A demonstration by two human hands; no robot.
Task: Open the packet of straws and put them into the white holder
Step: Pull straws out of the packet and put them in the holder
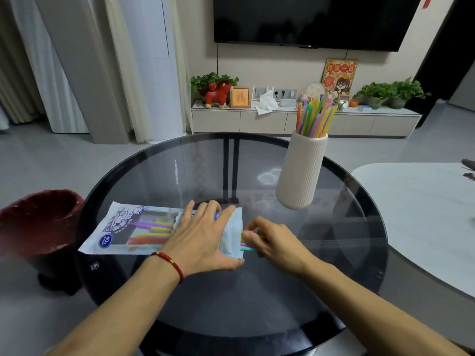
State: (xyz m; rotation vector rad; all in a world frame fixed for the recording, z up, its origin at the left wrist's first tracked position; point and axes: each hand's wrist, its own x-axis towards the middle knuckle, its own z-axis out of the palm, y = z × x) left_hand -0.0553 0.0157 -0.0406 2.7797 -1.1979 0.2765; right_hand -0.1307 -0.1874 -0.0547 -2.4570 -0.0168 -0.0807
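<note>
The left hand [203,235] lies flat with spread, straight fingers across the right half of the packet [133,231], hiding most of the print and the middle of the straws inside. The packet is a flat, glossy plastic bag, pale blue and white with a clear window, lying on the near left part of the round, dark glass table [257,291]. Through the window show the left ends of the purple, yellow, orange and red straws. At the packet's right, open end the right hand [272,241] curls its fingers around the tips of a few straws [246,246] sticking out; how many it pinches is hard to tell, as the fingers cover them. The white holder [300,173], a tall ribbed cylinder, stands at the far right of the table, well apart from the hands, with a bunch of bright straws [314,116] fanning out of its top. A red bracelet [171,263] circles the left wrist
</note>
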